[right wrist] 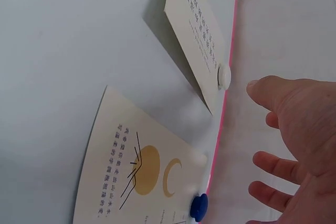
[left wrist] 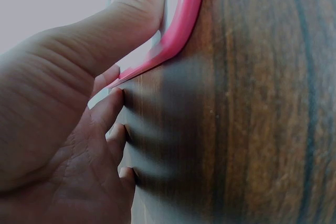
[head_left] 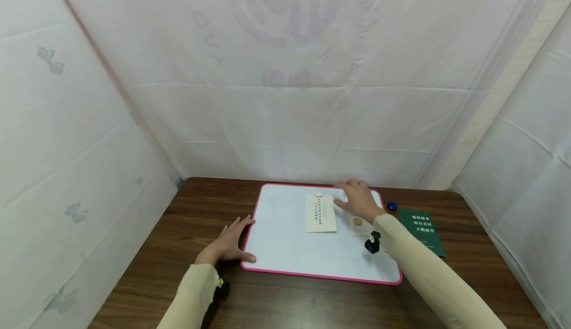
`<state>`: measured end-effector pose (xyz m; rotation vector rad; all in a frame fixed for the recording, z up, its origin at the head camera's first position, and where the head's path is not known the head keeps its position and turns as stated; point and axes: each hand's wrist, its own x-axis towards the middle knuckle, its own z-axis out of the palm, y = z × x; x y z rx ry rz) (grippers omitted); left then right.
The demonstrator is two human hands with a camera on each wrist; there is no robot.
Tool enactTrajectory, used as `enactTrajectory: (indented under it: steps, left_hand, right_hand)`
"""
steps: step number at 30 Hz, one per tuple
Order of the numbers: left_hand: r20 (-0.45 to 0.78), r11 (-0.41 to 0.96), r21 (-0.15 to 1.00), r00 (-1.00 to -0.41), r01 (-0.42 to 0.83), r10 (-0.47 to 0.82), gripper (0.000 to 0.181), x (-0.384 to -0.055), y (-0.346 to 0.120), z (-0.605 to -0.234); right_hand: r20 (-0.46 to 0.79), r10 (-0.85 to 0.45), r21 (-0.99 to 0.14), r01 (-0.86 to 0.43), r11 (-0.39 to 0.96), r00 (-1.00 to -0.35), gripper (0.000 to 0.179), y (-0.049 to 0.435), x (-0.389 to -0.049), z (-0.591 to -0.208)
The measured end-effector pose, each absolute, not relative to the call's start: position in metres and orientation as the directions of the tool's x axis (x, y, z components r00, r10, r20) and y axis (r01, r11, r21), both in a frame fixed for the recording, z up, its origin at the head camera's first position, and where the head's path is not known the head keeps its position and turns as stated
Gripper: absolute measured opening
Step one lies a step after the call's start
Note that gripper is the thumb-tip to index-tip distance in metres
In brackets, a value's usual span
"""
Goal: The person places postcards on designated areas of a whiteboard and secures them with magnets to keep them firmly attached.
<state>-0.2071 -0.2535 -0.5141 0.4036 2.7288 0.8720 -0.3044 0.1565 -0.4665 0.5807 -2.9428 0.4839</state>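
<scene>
A whiteboard (head_left: 285, 249) with a pink frame lies on the table. My left hand (head_left: 228, 241) is at its left edge, fingers spread, thumb over the lower left corner. Above the board's upper right part hovers my right hand (head_left: 359, 201), fingers loosely bent and holding nothing. Near the top edge, a cream card (head_left: 320, 215) with printed text sits under a white round magnet (head_left: 318, 194). A second card (right wrist: 126, 156) with a gold drawing carries a blue magnet (right wrist: 199, 207) at its top edge; in the head view the right hand and forearm partly cover this card.
Right of the board, a blue round magnet (head_left: 391, 205) and a green card (head_left: 421, 230) with white text lie on the brown wooden table (head_left: 290, 301). White cloth (head_left: 285, 121) hangs behind the table and on both sides.
</scene>
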Motion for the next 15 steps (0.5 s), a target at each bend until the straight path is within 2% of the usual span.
enactTrajectory:
  steps: [7,15]
  left_hand:
    - [-0.174,0.792,0.586,-0.928,0.172,0.33,0.108,-0.202,-0.248,-0.501]
    - [-0.13,0.763,0.607,-0.919,0.223,0.372,0.109,-0.199,-0.249,-0.497]
  right_hand:
    - [0.167,-0.354,-0.296,-0.389,0.872,-0.92,0.056,0.166,-0.301,-0.466]
    - [0.153,-0.329,-0.291,-0.361,0.886,-0.932,0.061,0.178,-0.299,-0.471]
